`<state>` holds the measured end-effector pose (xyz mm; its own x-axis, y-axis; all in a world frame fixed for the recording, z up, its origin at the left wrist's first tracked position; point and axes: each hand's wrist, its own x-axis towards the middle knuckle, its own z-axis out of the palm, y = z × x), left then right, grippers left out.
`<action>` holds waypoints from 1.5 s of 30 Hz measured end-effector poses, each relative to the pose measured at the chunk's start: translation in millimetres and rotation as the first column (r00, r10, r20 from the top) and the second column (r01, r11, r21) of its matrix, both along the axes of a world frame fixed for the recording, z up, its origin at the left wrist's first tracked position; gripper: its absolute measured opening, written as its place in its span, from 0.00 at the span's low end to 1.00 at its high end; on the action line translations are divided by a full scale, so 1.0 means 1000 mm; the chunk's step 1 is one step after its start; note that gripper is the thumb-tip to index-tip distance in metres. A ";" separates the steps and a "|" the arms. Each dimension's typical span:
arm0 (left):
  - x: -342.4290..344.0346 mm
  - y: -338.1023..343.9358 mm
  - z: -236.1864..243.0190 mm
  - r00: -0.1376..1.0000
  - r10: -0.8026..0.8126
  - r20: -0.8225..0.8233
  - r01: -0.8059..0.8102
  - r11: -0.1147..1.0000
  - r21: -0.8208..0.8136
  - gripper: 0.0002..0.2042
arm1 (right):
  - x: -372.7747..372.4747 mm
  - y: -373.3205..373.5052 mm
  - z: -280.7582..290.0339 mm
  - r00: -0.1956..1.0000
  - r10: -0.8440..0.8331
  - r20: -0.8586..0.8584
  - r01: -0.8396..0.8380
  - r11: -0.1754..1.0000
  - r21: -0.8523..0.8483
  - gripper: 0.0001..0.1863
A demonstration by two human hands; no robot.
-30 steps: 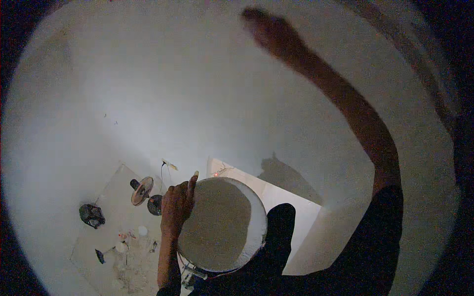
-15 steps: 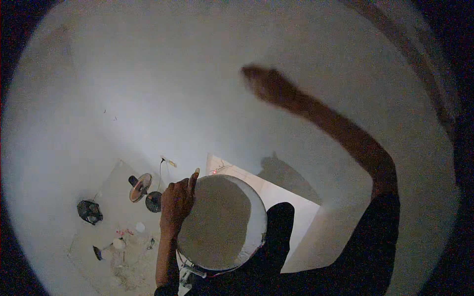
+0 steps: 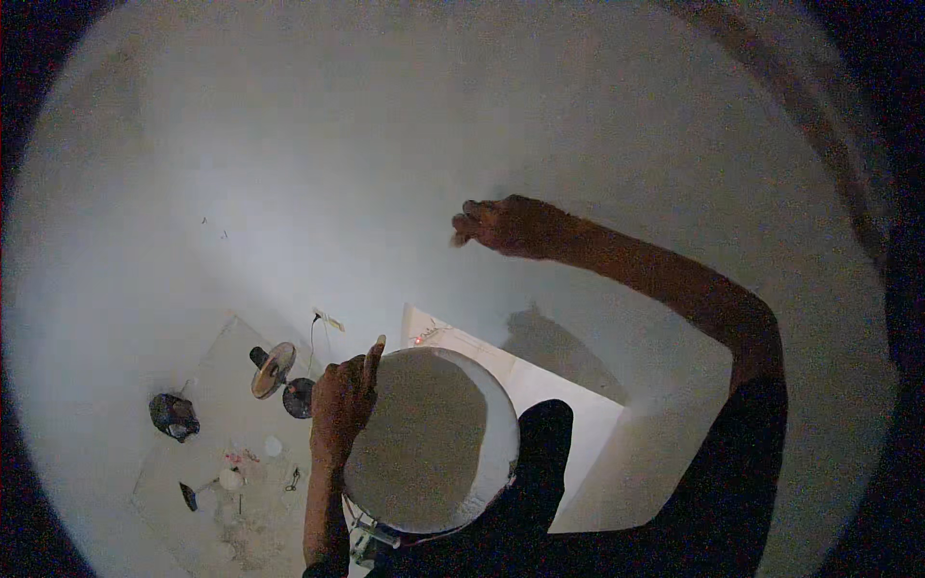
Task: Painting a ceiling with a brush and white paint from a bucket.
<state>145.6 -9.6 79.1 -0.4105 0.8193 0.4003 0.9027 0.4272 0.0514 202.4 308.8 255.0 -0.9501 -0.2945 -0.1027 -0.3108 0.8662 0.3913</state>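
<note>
My left hand (image 3: pixel 344 400) is closed on the left edge of a wide round tub (image 3: pixel 501 424), one finger lying along its rim. The tub is white, and a greyish-beige area covers most of what shows of its round top; whether that is contents or shadow is hard to tell. My right arm reaches out across the pale wall (image 3: pixel 337 144). At its end my right hand (image 3: pixel 511 226) is closed, fingers curled, close to the wall. A small brownish bit shows at the fingertips, too dim to name.
Left of the tub stand a disc-shaped thing on a dark stem (image 3: pixel 274 370) and a dark round piece (image 3: pixel 299 397). A black bundle (image 3: pixel 174 416) lies farther left. Small scraps (image 3: pixel 241 457) litter the floor. A white slanted panel (image 3: pixel 549 380) runs behind the tub.
My right hand has come down along the wall, nearer the tub and slightly left, and its blur has gone. My left hand keeps its place on the tub's edge.
</note>
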 end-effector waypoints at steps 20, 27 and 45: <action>-0.005 0.002 -0.010 0.999 0.034 -0.003 -0.034 0.998 -0.057 0.27 | -0.009 0.005 -0.011 0.995 0.038 -0.095 -0.026 0.992 0.126 0.17; -0.005 -0.001 -0.009 0.999 0.000 0.046 0.001 1.000 -0.026 0.28 | -0.010 0.033 0.147 0.613 0.076 -0.786 -0.111 0.994 0.010 0.14; -0.004 0.000 -0.002 0.998 0.009 0.065 -0.005 0.999 -0.051 0.25 | 0.005 0.025 0.129 0.651 0.117 -0.750 -0.088 0.993 0.078 0.21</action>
